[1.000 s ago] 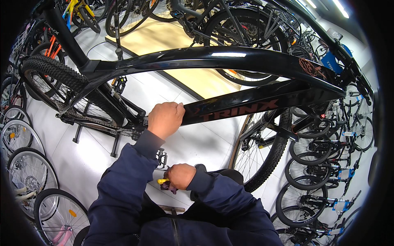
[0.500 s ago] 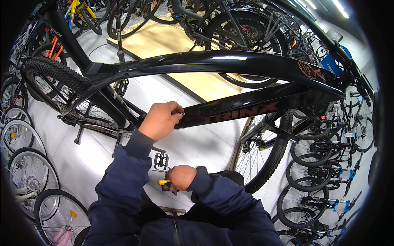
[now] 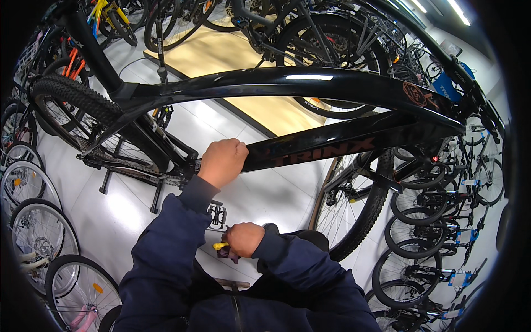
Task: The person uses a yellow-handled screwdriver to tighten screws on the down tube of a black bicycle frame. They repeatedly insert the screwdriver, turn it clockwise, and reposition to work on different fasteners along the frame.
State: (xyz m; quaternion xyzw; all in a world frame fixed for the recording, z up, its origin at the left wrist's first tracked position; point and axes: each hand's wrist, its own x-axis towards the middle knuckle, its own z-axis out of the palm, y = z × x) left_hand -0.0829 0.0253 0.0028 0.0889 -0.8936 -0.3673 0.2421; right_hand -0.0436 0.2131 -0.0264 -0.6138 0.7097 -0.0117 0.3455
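A black mountain bike stands across my view, its glossy down tube (image 3: 315, 146) sloping up to the right. My left hand (image 3: 224, 161) is closed against the lower end of that tube, near the cranks. Its curled fingers hide whatever they may hold. Lower down, in front of my body, my right hand (image 3: 246, 240) is closed around a crumpled dark purple cloth (image 3: 228, 254). A small yellow piece (image 3: 219, 245) sticks out of the same fist; its kind is not clear. Just beyond this hand is a flat black pedal (image 3: 216, 216).
The knobby rear wheel (image 3: 72, 99) is at left, and the front wheel (image 3: 365, 205) at right. Upright wheels (image 3: 44, 238) line the left side. A row of parked bikes (image 3: 415, 238) fills the right. More bikes stand beyond, by a pale wooden platform (image 3: 199, 52).
My left hand has moved slightly right and turned, its fingers now tucked against the tube. The small shiny thing in its pinch is out of sight. My right hand stays put.
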